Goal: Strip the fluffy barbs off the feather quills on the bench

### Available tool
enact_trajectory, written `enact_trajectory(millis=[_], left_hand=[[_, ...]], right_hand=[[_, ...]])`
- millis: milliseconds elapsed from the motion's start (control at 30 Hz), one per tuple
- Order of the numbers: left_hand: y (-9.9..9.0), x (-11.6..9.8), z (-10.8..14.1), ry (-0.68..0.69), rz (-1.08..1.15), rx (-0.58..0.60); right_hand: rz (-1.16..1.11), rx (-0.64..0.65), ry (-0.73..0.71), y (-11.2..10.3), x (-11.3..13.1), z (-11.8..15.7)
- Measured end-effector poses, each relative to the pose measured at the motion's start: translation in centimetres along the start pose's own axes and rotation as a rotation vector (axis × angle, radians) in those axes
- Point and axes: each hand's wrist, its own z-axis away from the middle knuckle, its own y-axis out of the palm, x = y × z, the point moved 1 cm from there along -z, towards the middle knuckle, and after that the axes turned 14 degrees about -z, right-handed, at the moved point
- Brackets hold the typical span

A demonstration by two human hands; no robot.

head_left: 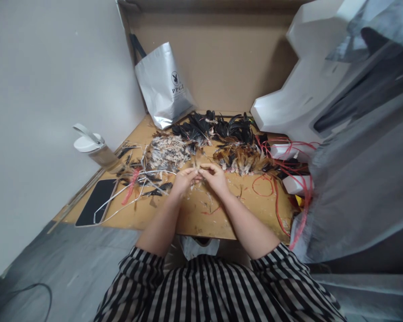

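Over the middle of the wooden table my left hand point(184, 180) and my right hand point(215, 177) meet, fingers closed in a pinch. Between the fingertips stands a small brown feather point(197, 158), upright, its lower end hidden by the fingers. Whether it is one feather or a few I cannot tell. Just beyond my left hand lies a pile of pale, brown-tipped feathers point(168, 151). Bunches of brown and black feathers point(243, 158) spread beyond my right hand. Farther back lie black feather bunches point(196, 127).
A silver bag point(159, 85) leans at the back left. A lidded cup point(102, 150) and a dark tablet point(96, 202) are on the left. White ties point(154, 171) and red string point(304, 188) lie loose. White foam point(285, 109) and grey cloth point(362, 192) crowd the right.
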Motion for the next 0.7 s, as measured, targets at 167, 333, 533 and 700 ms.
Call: enact_trajectory(millis=[167,333,533,700], left_hand=[[-0.4,-0.1,0.0,0.014,0.144,0.014],[-0.4,0.1,0.0,0.006,0.203,0.063],[-0.2,-0.1,0.3,-0.023,0.18,0.081],[-0.7,-0.8,0.1,0.036,0.138,-0.092]], right_hand=[[0.434,0.2,-0.295,-0.2,0.9,0.5],[0.731,0.259,-0.384,0.1,1.5,0.6],[0.845,0.197,-0.375,0.4,1.4,0.2],[0.734,0.179,-0.363,0.0,1.2,-0.3]])
